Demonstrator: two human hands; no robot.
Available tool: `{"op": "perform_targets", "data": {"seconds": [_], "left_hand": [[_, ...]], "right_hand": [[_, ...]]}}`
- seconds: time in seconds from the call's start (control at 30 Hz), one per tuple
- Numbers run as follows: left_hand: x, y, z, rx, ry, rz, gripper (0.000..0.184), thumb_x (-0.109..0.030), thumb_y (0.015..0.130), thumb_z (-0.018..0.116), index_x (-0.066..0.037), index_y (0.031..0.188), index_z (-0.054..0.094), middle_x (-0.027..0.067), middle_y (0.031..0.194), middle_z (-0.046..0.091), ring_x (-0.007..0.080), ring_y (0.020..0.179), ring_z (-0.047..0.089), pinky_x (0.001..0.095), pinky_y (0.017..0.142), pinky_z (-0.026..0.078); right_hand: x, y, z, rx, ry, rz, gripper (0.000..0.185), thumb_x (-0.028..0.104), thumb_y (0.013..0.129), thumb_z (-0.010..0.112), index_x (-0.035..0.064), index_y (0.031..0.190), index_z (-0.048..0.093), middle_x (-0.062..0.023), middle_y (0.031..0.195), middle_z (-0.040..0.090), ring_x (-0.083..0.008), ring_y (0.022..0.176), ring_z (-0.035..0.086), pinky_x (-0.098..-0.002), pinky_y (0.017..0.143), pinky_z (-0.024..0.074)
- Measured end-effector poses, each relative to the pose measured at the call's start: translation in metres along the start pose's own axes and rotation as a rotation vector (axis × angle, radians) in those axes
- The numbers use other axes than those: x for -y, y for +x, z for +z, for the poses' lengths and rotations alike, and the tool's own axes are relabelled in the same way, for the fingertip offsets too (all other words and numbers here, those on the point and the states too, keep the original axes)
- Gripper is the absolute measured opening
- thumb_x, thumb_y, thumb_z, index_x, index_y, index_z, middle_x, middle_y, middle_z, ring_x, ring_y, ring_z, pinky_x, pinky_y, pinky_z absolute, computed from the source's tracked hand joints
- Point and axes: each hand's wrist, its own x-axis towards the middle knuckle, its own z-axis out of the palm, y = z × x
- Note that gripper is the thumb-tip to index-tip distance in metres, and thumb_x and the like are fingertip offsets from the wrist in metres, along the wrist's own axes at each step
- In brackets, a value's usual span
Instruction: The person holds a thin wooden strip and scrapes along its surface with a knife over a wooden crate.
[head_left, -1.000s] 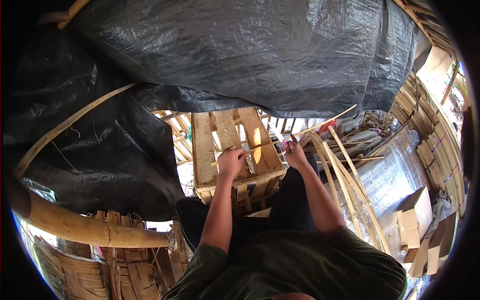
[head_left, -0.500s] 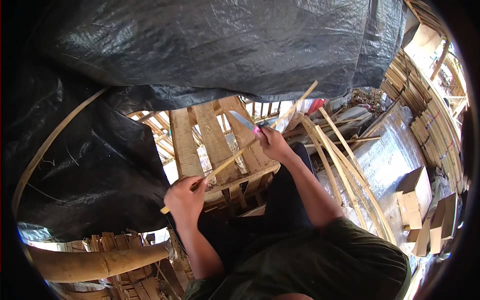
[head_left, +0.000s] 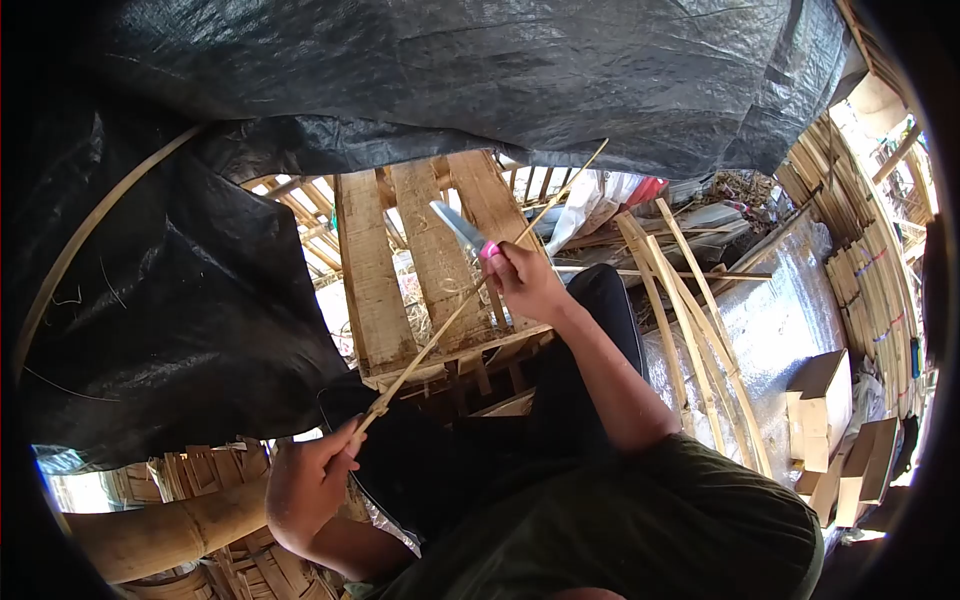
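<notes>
A long thin bamboo strip [head_left: 430, 347] slants from the lower left up to the right, across a slatted wooden bench [head_left: 372, 290]. My left hand [head_left: 308, 490] is closed on its lower end, fingers pinching it low beside my leg. In my closed right hand [head_left: 530, 286] is a knife [head_left: 461, 230] with pink wrapping at the handle, its blade pointing up and left. The strip runs by the right hand near the handle; whether those fingers also touch it is hidden. A small lump or shaving shows on the strip just above my left hand.
Black plastic sheeting [head_left: 450, 80] hangs ahead and at the left. Several loose bamboo strips [head_left: 700, 330] lean at my right, near cardboard boxes [head_left: 815, 420] and a shiny silvery sheet [head_left: 770, 310]. A thick bamboo pole [head_left: 170, 530] lies at lower left.
My left hand has moved down and left, the strip's lower end going with it. My right hand and the knife have shifted slightly left. More of the bench shows.
</notes>
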Motion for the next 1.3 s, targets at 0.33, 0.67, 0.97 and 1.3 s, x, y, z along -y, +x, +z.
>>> {"op": "perform_targets", "data": {"seconds": [0.33, 0.67, 0.97, 1.3], "left_hand": [[-0.011, 0.074, 0.062, -0.100, 0.060, 0.203, 0.021, -0.015, 0.094, 0.067, -0.001, 0.109, 0.069, 0.0194, 0.080, 0.069, 0.0310, 0.068, 0.070, 0.0391, 0.063, 0.053], [0.023, 0.132, 0.115, -0.329, 0.009, 0.406, 0.015, -0.012, 0.090, 0.070, 0.001, 0.097, 0.071, 0.0148, 0.084, 0.068, 0.0347, 0.075, 0.065, 0.0418, 0.068, 0.051], [0.035, 0.131, 0.126, -0.341, 0.110, 0.456, 0.014, -0.011, 0.085, 0.072, -0.001, 0.096, 0.072, 0.0101, 0.084, 0.065, 0.0317, 0.075, 0.062, 0.0417, 0.069, 0.051], [0.025, 0.118, 0.138, -0.474, 0.274, 0.453, 0.010, -0.017, 0.083, 0.075, -0.010, 0.089, 0.072, 0.0014, 0.074, 0.060, 0.0227, 0.070, 0.060, 0.0360, 0.061, 0.052]], "right_hand": [[-0.069, 0.044, -0.047, -0.142, -0.059, 0.130, 0.029, 0.024, 0.104, 0.050, 0.0018, 0.090, 0.062, -0.0167, 0.069, 0.061, -0.0310, 0.064, 0.060, -0.0417, 0.064, 0.0467], [-0.113, 0.028, -0.101, -0.454, -0.302, 0.273, 0.037, 0.030, 0.097, 0.059, -0.0037, 0.081, 0.064, -0.0218, 0.068, 0.062, -0.0411, 0.066, 0.063, -0.0451, 0.061, 0.0467], [-0.030, 0.009, -0.048, 0.034, -0.549, 0.293, 0.041, 0.029, 0.101, 0.049, -0.0043, 0.089, 0.069, -0.0277, 0.074, 0.067, -0.0460, 0.076, 0.068, -0.0513, 0.067, 0.0517], [-0.005, 0.023, -0.078, 0.102, -0.526, 0.788, 0.053, 0.044, 0.103, 0.043, -0.0037, 0.101, 0.067, -0.0222, 0.069, 0.064, -0.0322, 0.072, 0.069, -0.0446, 0.075, 0.0547]]}}
